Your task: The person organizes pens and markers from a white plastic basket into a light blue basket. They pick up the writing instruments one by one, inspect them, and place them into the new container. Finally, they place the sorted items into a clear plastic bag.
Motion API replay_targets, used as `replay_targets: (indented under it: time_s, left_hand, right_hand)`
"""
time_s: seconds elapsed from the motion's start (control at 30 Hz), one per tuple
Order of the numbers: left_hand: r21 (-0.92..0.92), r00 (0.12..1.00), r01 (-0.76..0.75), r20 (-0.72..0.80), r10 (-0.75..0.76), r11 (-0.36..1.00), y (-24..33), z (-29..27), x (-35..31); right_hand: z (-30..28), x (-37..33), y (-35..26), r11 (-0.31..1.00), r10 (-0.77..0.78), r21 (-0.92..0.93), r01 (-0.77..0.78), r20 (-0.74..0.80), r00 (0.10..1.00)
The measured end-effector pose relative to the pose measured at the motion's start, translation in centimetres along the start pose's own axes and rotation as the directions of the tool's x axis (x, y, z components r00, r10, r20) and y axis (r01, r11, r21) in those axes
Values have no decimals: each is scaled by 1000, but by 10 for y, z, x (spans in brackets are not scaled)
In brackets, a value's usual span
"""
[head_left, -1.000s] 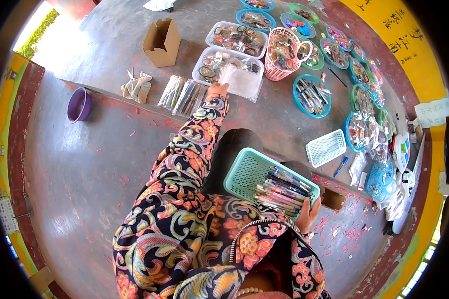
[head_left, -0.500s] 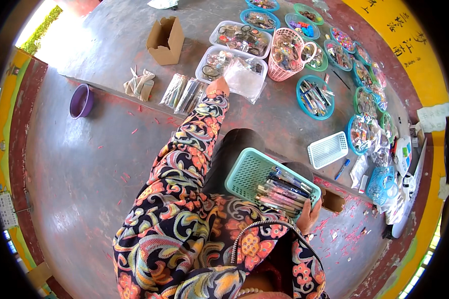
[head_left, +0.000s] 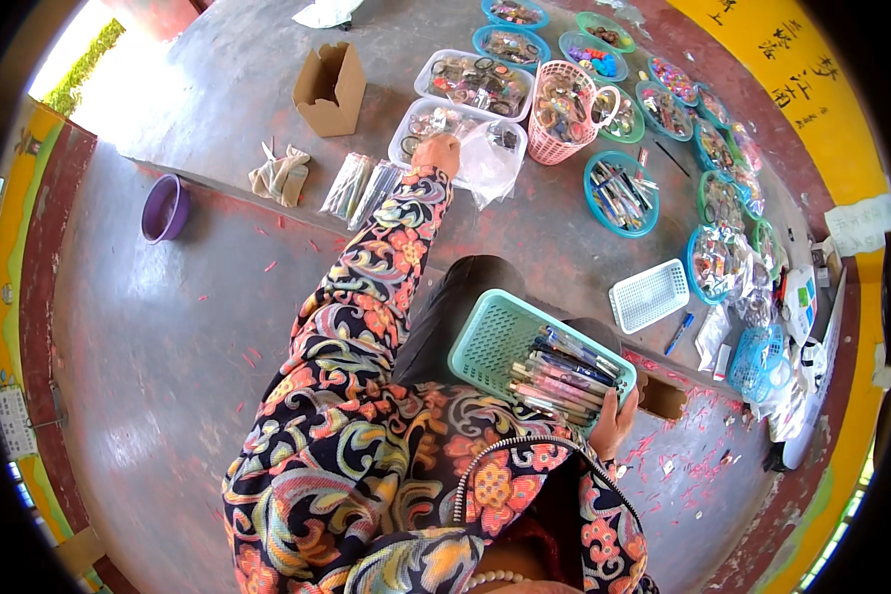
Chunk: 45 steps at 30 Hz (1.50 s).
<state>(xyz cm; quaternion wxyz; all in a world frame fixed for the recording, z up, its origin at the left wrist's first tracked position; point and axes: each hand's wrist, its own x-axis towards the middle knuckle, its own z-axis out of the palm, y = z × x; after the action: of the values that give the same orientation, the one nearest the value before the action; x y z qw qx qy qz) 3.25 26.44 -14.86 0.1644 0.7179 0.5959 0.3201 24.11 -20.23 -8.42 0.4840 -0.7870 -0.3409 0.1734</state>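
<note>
My left hand (head_left: pixel 436 152) reaches out over a white plastic tub (head_left: pixel 400 141) of small mixed items. Its fingers are closed at the edge of a translucent plastic bag (head_left: pixel 489 170), which hangs partly over the tub's near side; the fingertips are mostly hidden. On my lap rests a mint-green plastic basket (head_left: pixel 480 346), with several pens (head_left: pixel 564 371) lying together in its right part and bare mesh on its left. My right hand (head_left: pixel 614 424) grips the basket's right end, thumb and fingers at the rim.
Bundled pens in clear sleeves (head_left: pixel 349 184), a cloth glove (head_left: pixel 281 176) and a cardboard box (head_left: pixel 330 91) lie left of the tubs. A pink basket (head_left: pixel 556 139), a blue bowl of pens (head_left: pixel 619 203) and a white basket (head_left: pixel 650 297) stand right. A purple basin (head_left: pixel 165 208) sits lower left.
My left hand has curled at the tub, and the plastic bag beside it has gone from lying flat to bunched up. My right hand and the green basket stay put.
</note>
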Motion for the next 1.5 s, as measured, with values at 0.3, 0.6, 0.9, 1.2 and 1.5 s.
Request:
replay_targets:
  time_s: [0.3, 0.6, 0.9, 1.2, 1.5]
  left_hand:
    - [-836, 995, -68, -97, -23, 544, 64, -52, -31]
    - [-908, 996, 77, 88, 8, 413, 100, -151, -106]
    - [-879, 975, 70, 160, 154, 473, 135, -197, -170]
    - [-865, 939, -72, 109, 326, 497, 142, -170, -201]
    - [-569, 761, -563, -74, 645, 599, 157, -167, -211]
  right_hand:
    - [7, 14, 6, 996, -75, 45, 75, -1, 997]
    - [8, 42, 20, 999, -24, -33, 25, 37, 999]
    - [4, 55, 50, 998, -16, 55, 9, 126, 992]
    - [-5, 61, -16, 934, -297, -188, 302, 55, 953]
    - [-7, 59, -136, 574, -799, -207, 792, 66, 597]
